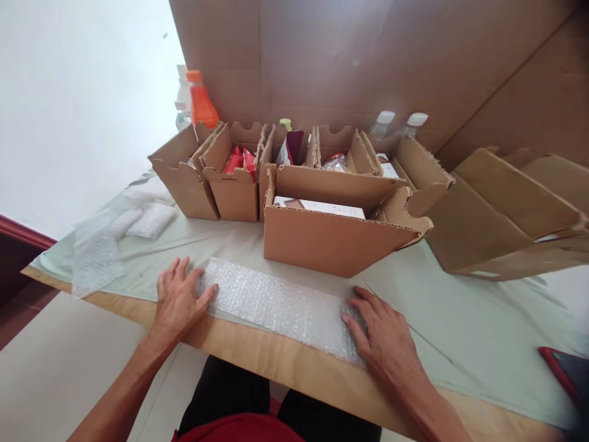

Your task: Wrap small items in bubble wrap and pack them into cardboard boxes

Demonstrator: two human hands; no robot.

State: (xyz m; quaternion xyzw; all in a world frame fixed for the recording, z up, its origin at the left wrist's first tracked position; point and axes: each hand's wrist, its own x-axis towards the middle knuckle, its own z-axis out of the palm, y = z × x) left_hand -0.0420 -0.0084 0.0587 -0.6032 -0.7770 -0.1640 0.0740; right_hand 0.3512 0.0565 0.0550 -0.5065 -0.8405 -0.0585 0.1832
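Bubble wrap (280, 304) on the counter (460, 325) is held at its ends by left hand (177, 301) and right hand (384, 334) (both spread flat, palms down); even pressure should keep it smooth.

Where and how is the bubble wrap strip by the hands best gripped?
Probably by its two short ends, pinched from the left and right. The bubble wrap strip lies flat and long along the table edge, and the left hand and right hand rest open on those ends.
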